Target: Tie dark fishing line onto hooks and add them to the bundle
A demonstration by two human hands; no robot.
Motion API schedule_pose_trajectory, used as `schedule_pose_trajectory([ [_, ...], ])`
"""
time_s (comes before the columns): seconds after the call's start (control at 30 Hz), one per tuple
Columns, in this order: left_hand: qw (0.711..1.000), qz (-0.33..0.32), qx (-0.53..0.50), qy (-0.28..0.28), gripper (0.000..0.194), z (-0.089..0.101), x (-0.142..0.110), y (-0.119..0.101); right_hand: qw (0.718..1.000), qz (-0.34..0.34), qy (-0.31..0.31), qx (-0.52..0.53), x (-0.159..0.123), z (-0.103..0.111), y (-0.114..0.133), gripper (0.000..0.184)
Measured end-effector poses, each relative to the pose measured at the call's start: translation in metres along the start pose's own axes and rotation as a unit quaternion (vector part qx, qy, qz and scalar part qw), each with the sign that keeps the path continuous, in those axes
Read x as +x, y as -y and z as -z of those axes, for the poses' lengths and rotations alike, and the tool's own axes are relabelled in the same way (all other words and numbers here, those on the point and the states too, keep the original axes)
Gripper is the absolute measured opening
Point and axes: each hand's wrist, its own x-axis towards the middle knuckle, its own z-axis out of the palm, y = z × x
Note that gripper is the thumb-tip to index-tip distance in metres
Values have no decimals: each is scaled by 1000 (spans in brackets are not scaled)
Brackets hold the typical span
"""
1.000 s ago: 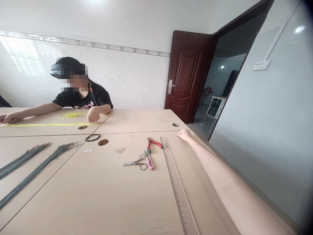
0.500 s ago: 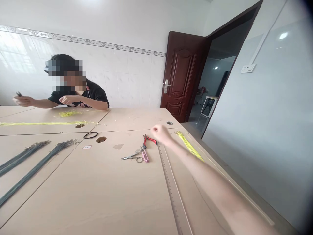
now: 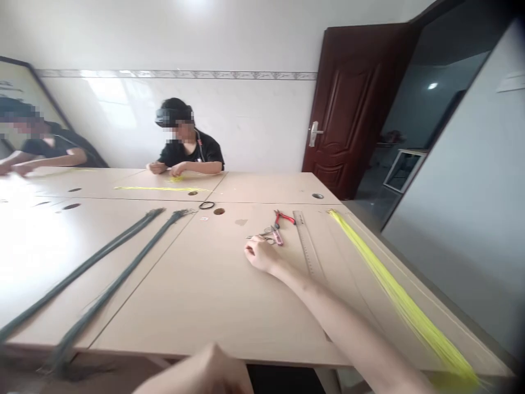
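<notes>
Your right hand, fingers curled, is near the scissors on the worktop; your left hand blurs at the lower edge. Whether either pinches anything cannot be told. Yellow strands lie rightward.

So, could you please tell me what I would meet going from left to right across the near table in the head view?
Left grey bundle, right grey bundle, black ring, right hand, pliers, ruler, yellow bundle.
</notes>
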Motion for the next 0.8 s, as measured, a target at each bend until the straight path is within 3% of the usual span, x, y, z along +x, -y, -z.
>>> schedule_pose_trajectory([
  [0.1, 986, 23, 62, -155, 27, 66, 6, 1, 1000, 14, -17, 9, -2, -5, -4, 22],
  [0.2, 916, 80, 143, -365, 28, 139, 35, 23, 999, 26, -36, 13, -4, -11, -4, 20],
  [0.27, 875, 136, 182, -427, 28, 185, 58, 47, 998, 29, -45, 16, -5, -14, -4, 19],
  [0.37, 831, 221, 236, -453, 28, 239, 82, 88, 998, 25, -53, 18, -6, -15, -4, 17],
  [0.47, 799, 279, 285, -450, 27, 273, 92, 123, 998, 22, -55, 17, -5, -15, -5, 16],
  [0.63, 758, 327, 355, -438, 28, 307, 103, 163, 998, 20, -54, 14, 2, -15, -6, 14],
  [0.8, 746, 350, 402, -400, 29, 333, 120, 186, 999, 16, -50, 13, 5, -16, -6, 12],
])
